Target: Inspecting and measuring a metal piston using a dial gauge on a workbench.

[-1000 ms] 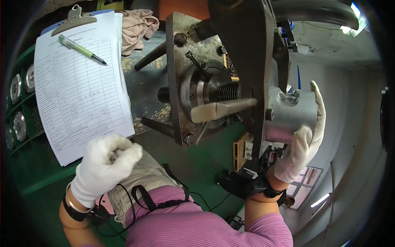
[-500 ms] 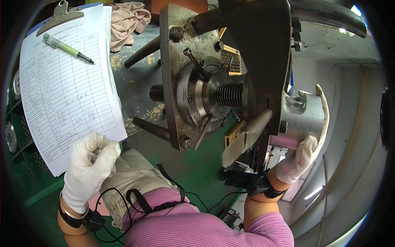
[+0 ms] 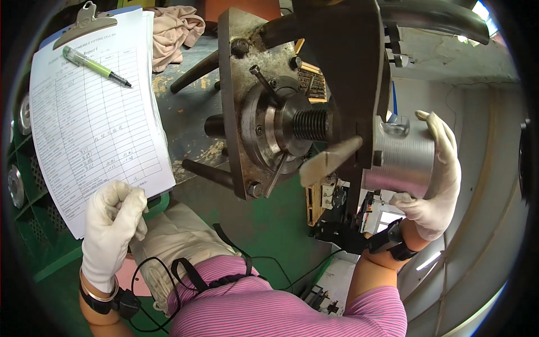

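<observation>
My right hand [image 3: 441, 185], in a white glove, wraps round the outer end of a silvery piston [image 3: 404, 151] with a finely lined side and a recess near its top. The piston's other end lies against the dark upright plate [image 3: 359, 62] of a steel fixture. A flat pale handle [image 3: 331, 162] sticks out in front of that plate. My left hand [image 3: 112, 230], gloved too, is closed with curled fingers by the lower edge of the papers on a clipboard [image 3: 84, 33]; whether anything is in it is hidden. A green pen [image 3: 95, 66] lies on the papers.
The fixture has a steel plate [image 3: 229, 106] with protruding rods, and a threaded screw [image 3: 310, 124]. A crumpled beige cloth [image 3: 174, 33] lies on the worn bench [image 3: 196, 126]. Green crates [image 3: 33, 224] with round metal parts stand at the left. Cables [image 3: 163, 292] hang near my waist.
My right hand has shifted right and wraps further round the piston's outer end. The pale handle sits slightly higher and further left. My left hand has drawn slightly left, still closed.
</observation>
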Demonstrator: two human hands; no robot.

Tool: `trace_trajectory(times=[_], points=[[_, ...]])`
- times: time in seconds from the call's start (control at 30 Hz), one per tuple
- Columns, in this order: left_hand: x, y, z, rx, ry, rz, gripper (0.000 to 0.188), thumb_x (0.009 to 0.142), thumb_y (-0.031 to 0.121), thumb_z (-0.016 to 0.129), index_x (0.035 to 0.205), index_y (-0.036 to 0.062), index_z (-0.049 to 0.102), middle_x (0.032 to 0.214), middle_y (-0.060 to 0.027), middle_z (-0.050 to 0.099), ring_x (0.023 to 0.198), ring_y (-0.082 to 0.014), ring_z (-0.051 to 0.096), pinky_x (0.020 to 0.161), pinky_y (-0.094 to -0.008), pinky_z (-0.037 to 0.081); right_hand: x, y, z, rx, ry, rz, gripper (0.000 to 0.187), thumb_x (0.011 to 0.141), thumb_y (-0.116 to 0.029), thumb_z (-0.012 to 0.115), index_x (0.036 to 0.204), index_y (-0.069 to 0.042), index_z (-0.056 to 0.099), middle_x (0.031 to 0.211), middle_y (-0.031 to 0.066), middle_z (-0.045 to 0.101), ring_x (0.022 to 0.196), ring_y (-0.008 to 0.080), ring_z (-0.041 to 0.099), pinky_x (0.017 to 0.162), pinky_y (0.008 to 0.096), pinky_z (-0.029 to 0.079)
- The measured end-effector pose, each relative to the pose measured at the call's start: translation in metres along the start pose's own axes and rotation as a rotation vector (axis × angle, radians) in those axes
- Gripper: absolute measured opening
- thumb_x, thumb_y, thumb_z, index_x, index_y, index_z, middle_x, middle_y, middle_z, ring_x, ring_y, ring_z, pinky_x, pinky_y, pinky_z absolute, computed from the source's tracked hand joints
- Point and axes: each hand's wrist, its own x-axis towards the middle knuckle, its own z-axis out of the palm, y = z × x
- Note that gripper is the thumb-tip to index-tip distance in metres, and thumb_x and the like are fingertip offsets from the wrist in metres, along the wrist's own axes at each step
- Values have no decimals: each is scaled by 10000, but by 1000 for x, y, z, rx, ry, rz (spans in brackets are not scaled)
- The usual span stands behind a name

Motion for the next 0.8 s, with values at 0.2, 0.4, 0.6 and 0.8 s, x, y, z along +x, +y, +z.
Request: trace_trajectory(times=[0.2, 0.4, 0.6, 0.8], points=[[-2, -2, -3, 19, 53, -2, 234, 937, 178, 603, 760, 32, 559, 586, 9, 520, 475, -49, 477, 445, -199, 372, 21, -42, 23, 3, 212, 482, 707, 472, -249, 646, 1117, 38, 599, 912, 66, 606, 743, 137, 546, 714, 259, 469], [-4, -10, -6, -1, 95, 29, 239, 939, 200, 608, 774, 36, 556, 587, 4, 528, 470, -49, 472, 442, -199, 367, 19, -20, 20, 111, 85, 292, 809, 521, -285, 710, 1245, 45, 566, 1127, 136, 602, 990, 196, 580, 879, 302, 444], [-2, -8, -3, 12, 83, 33, 253, 937, 218, 614, 769, 40, 547, 578, 4, 523, 466, -47, 464, 443, -198, 361, 10, -4, -5, 153, -83, 94, 842, 539, -236, 719, 1305, 60, 534, 1269, 137, 555, 1108, 187, 549, 949, 297, 404], [0, -8, -1, 14, 86, 33, 262, 935, 233, 619, 778, 35, 551, 601, -1, 528, 469, -48, 469, 446, -198, 364, 29, -39, 6, -48, -3, 490, 646, 721, -269, 642, 1256, 81, 546, 895, 101, 648, 747, 125, 581, 673, 247, 466]])
